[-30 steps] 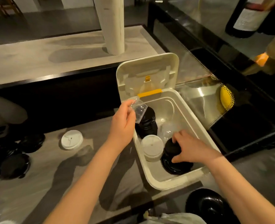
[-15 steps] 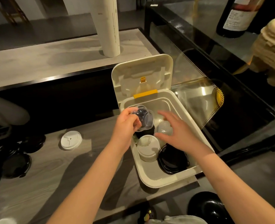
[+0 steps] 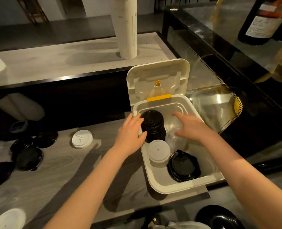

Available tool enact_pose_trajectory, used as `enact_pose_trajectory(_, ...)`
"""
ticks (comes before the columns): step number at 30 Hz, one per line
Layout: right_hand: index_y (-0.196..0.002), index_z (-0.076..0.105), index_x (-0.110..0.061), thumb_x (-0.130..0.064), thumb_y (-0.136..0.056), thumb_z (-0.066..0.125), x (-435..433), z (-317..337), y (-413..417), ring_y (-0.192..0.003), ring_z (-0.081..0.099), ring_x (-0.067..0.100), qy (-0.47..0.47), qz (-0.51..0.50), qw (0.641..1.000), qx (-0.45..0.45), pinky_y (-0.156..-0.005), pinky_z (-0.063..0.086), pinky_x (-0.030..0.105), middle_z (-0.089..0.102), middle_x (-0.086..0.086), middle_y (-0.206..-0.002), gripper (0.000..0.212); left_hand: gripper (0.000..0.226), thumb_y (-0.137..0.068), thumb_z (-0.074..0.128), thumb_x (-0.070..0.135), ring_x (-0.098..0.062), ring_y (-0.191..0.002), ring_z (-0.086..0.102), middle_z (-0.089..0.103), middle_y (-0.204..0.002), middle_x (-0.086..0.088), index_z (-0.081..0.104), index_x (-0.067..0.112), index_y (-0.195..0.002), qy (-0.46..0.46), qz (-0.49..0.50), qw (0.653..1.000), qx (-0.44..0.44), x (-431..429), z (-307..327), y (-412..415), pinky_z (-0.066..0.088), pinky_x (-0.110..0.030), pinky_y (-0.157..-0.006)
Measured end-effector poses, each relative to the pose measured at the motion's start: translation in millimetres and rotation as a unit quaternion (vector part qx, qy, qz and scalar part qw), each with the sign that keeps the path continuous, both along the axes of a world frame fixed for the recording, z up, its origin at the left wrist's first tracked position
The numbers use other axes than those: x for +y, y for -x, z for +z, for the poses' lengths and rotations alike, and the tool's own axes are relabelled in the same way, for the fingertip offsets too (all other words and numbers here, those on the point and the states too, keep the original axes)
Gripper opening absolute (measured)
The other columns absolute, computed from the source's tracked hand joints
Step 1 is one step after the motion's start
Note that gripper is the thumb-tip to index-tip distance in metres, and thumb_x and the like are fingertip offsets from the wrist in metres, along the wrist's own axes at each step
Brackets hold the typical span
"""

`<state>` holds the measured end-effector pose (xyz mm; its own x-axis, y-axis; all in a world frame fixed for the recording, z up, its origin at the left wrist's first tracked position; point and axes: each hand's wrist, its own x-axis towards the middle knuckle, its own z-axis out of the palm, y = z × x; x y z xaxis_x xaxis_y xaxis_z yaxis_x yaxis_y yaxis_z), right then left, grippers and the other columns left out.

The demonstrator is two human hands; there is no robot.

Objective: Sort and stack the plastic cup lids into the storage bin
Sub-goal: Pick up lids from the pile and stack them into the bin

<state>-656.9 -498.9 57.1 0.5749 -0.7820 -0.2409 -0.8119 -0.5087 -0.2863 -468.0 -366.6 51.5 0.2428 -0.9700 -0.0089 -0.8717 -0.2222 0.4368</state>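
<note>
Standing open on the grey wood-grain counter (image 3: 54, 176), a cream rectangular plastic storage bin (image 3: 170, 187) has its hinged cover (image 3: 156, 75) tipped upright at the far end, above a yellow plastic latch strip (image 3: 159, 98). Inside, a tall stack of black round plastic cup lids (image 3: 152, 123) fills the far left corner. Just in front of it sits a shorter stack of white round plastic lids (image 3: 158, 152). A low pile of wide black flat lids (image 3: 183, 166) lies in the near right part. Between the black piles, some clear plastic lids (image 3: 175, 139) are hard to make out against the pale floor of the bin.

The left hand (image 3: 130, 134) reaches over the bin's left wall, fingers loose and nearly straight, thumb tip at the side of the tall black stack; it grips nothing. The right hand (image 3: 191, 126) is spread wide, palm down, over the clear lids, and holds nothing; whether it touches them cannot be told.

Outside the bin, a single white round lid (image 3: 82, 139) lies on the counter to the left. Farther left lie several loose black lids (image 3: 27, 154). A tall white cylinder (image 3: 127, 27) stands on the raised ledge behind.
</note>
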Motion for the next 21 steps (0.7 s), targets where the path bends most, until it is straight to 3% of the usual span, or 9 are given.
enact_pose_trajectory(4,-0.143,0.029,-0.027,-0.025,-0.082,0.067,-2.9,-16.0,-16.5,-0.116,0.053,0.027,-0.025,0.012,0.992,0.123,-0.083,0.045,0.033,0.052,0.009,-0.130,0.073,0.056,-0.097,0.042,0.036,-0.015,-0.146,-0.004,0.010,-0.158,0.005,0.023,0.020,-0.148,-0.051,-0.070,0.992,-0.097,-15.7,-1.3,-2.2,0.004,-0.048,-0.116)
enact_pose_trajectory(8,-0.148,0.024,-0.025,-0.026,-0.083,0.067,-2.2,-27.3,-19.4,-0.123,0.050,0.027,-0.037,0.003,0.991,0.131,-0.092,0.045,0.033,0.047,0.010,-0.139,0.077,0.054,-0.097,0.042,0.036,-0.019,-0.146,-0.003,0.016,-0.157,0.003,0.027,0.020,-0.146,-0.117,-0.131,0.973,-0.147,-37.5,2.5,-0.9,0.003,-0.056,-0.113)
enact_pose_trajectory(12,-0.145,0.026,-0.022,-0.024,-0.085,0.065,0.0,-32.8,-17.4,-0.117,0.053,0.029,-0.036,-0.003,0.991,0.133,-0.088,0.048,0.035,0.050,0.012,-0.132,0.072,0.054,-0.097,0.040,0.036,-0.025,-0.145,0.005,0.020,-0.156,0.002,0.026,0.021,-0.147,-0.174,-0.149,0.957,-0.175,-49.3,3.9,5.1,0.006,-0.062,-0.111)
enact_pose_trajectory(17,-0.146,0.018,-0.026,-0.023,-0.089,0.059,8.7,-40.7,-13.8,-0.121,0.049,0.033,-0.058,-0.042,0.991,0.112,-0.088,0.044,0.036,0.033,0.012,-0.142,0.070,0.053,-0.097,0.041,0.035,-0.025,-0.144,0.007,0.022,-0.155,0.000,0.029,0.020,-0.146,-0.146,-0.138,0.966,-0.165,-48.7,2.1,5.5,0.009,-0.061,-0.111)
enact_pose_trajectory(21,-0.150,0.004,-0.025,-0.025,-0.092,0.054,20.2,-36.6,-12.5,-0.139,0.026,0.032,-0.065,-0.076,0.991,0.092,-0.105,0.035,0.038,0.012,0.011,-0.155,0.077,0.051,-0.097,0.041,0.034,-0.021,-0.145,0.004,0.020,-0.155,-0.001,0.031,0.020,-0.145,-0.048,-0.099,0.989,-0.102,-38.0,3.0,-3.6,0.005,-0.055,-0.114)
